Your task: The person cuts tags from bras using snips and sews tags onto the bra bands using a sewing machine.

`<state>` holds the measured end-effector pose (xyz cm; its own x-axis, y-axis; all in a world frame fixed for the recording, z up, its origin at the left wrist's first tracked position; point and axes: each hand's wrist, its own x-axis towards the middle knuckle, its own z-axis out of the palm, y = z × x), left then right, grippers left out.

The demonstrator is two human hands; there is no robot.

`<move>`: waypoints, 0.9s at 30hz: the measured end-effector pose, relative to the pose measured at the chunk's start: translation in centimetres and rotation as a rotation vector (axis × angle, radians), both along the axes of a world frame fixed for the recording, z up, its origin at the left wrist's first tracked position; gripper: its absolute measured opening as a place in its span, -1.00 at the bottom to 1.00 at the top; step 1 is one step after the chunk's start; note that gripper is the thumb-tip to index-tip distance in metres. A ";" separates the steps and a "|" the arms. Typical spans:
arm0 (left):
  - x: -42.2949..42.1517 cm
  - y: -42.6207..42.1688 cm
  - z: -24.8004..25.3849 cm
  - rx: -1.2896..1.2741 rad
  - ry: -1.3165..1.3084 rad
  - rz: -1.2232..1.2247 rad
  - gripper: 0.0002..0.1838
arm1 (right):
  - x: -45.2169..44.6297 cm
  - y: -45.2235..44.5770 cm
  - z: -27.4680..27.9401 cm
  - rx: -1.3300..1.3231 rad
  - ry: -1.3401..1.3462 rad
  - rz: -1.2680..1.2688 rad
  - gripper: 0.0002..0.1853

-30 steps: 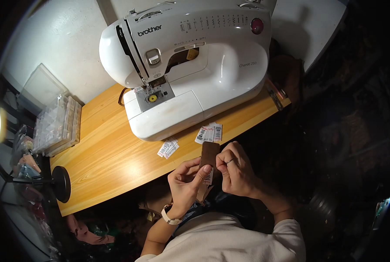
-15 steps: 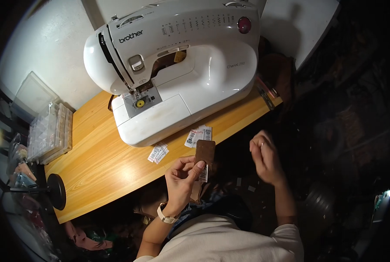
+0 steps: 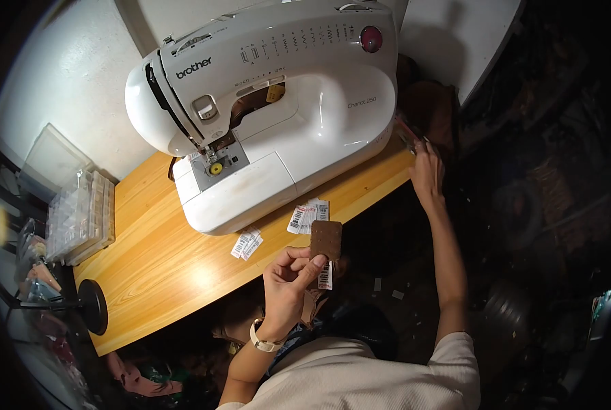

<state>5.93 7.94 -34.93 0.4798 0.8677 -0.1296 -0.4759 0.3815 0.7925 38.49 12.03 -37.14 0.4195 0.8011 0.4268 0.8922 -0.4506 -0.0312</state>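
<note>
The left hand is pinching one brown piece by the near edge of the table, its long axis running towards the one sewing machine, one barcode label sticking out bodyward. Two label clusters are lying before the machine, the piece partly hiding one. Rightward, the right hand is meeting a slim reddish tool; whether its fingers are gripping, I cannot tell.
</note>
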 end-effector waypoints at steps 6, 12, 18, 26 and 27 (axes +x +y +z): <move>0.3 0.3 -0.2 -0.034 -0.002 0.003 -0.87 | -10.9 -8.7 3.8 0.128 0.604 0.567 -0.52; 0.5 0.0 0.1 0.004 0.046 0.019 -0.85 | -15.0 -10.4 4.5 0.214 0.451 0.902 -0.65; 0.4 -0.4 0.2 0.025 0.042 0.010 -0.83 | -14.7 -10.1 3.9 0.237 0.433 0.903 -0.61; 0.8 -0.3 -0.1 -0.084 0.027 -0.017 -0.83 | -14.5 -10.2 4.1 0.219 0.440 0.852 -0.72; 0.8 -0.3 -0.1 -0.085 0.029 -0.017 -0.83 | -14.5 -10.1 4.1 0.220 0.441 0.851 -0.72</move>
